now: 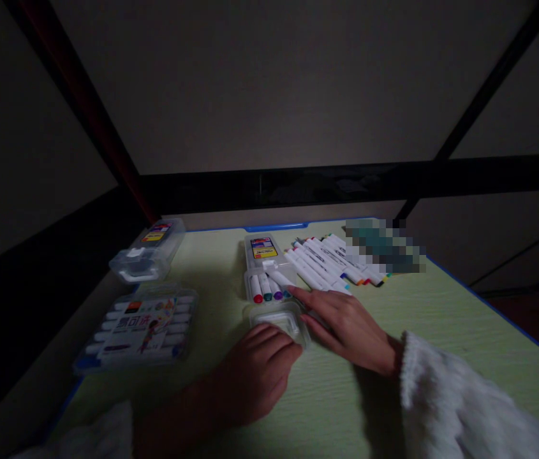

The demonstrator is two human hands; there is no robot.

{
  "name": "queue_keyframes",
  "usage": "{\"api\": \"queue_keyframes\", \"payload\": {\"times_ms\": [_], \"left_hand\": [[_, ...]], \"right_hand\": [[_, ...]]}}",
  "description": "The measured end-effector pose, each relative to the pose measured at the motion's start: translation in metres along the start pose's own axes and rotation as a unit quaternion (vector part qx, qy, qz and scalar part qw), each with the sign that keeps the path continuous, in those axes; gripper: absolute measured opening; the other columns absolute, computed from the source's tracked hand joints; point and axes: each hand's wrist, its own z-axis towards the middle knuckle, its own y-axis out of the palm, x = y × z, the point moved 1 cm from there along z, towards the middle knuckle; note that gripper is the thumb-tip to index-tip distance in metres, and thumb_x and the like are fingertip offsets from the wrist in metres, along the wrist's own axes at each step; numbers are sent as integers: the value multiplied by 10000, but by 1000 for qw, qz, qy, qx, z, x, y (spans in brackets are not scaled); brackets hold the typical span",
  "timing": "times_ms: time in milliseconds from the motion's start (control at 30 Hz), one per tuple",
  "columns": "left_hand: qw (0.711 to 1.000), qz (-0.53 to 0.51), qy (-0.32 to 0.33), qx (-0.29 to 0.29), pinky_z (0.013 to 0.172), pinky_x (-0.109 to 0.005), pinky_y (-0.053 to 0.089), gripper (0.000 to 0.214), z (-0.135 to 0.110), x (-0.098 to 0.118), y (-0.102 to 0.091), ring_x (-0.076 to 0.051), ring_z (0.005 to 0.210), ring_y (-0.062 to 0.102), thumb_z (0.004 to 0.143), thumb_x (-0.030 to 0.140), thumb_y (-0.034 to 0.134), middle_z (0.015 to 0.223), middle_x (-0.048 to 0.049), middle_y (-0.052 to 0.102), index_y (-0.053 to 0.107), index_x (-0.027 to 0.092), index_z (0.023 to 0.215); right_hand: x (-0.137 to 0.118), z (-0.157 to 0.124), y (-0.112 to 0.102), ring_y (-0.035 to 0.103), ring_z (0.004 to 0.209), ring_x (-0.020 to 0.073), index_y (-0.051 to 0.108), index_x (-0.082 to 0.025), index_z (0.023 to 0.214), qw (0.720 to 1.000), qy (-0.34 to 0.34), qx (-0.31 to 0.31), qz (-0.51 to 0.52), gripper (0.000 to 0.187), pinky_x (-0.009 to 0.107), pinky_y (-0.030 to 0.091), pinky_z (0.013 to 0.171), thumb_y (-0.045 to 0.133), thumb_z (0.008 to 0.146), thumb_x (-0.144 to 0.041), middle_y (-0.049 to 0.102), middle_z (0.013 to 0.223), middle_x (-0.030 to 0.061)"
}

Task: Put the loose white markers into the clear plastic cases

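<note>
Markers (317,256) lie on a blue-edged green table (441,306) before a dim wall (269,83).

A blue-edged, pale green table (221,306) stands before dim grey panels (273,89).

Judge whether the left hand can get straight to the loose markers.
Probably not: the right hand appears to lie across the straight path between the left hand and the loose markers.
</note>
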Motion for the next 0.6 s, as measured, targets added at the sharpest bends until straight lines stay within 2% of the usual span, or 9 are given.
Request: {"api": "queue_keyframes", "payload": {"times_ms": [167,600], "left_hand": [[1000,2,-1,0,845,-340,477,226,0,0,0,-180,839,580,777,68,411,856,-83,645,574,126,922],[999,-3,17,40,820,-328,488,235,0,0,0,-182,821,586,805,68,392,849,-86,649,580,107,940]], "right_hand": [[-1,2,-1,589,714,175,438,-94,1267,1000,8,-12,-2,403,312,490,609,350,904,-247,624,829,82],[-1,1,1,590,757,189,380,-102,1311,999,27,-36,7,434,319,501,626,358,908,-264,603,887,91]]}}
